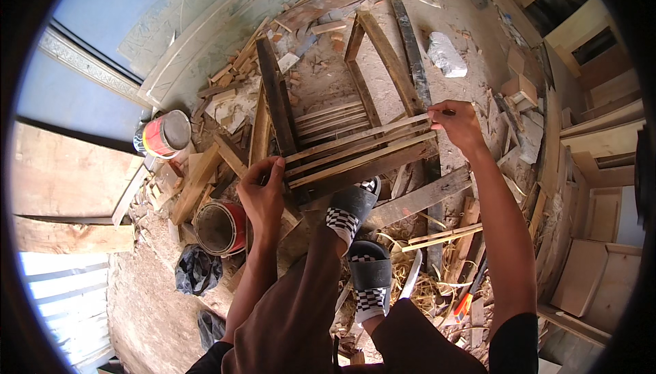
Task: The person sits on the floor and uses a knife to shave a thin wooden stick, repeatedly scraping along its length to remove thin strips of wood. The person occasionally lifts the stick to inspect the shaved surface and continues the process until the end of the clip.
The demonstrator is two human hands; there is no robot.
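A thin pale wooden slat (362,136) stretches between my hands across a rough wooden frame (386,52). At its left end, my left hand (263,193) is closed, thumb and fingers pinching the slat by the frame's corner. My right hand (456,126) pinches the other end near the frame's right side. Just below lie more slats (362,158), roughly parallel, above a dark crossbar (369,172). Another row of slats (331,122) spans the frame farther away. One of my sandalled feet (355,206) is close against the near side of the frame.
Two paint cans, one red and white (164,135) and one red (219,228), stand left beside scrap wood. A black plastic bag (198,269) lies below them. Wood shavings (437,271), loose strips (444,236) and an orange-handled tool (463,305) lie right of my feet. A white block (447,55) is farther off.
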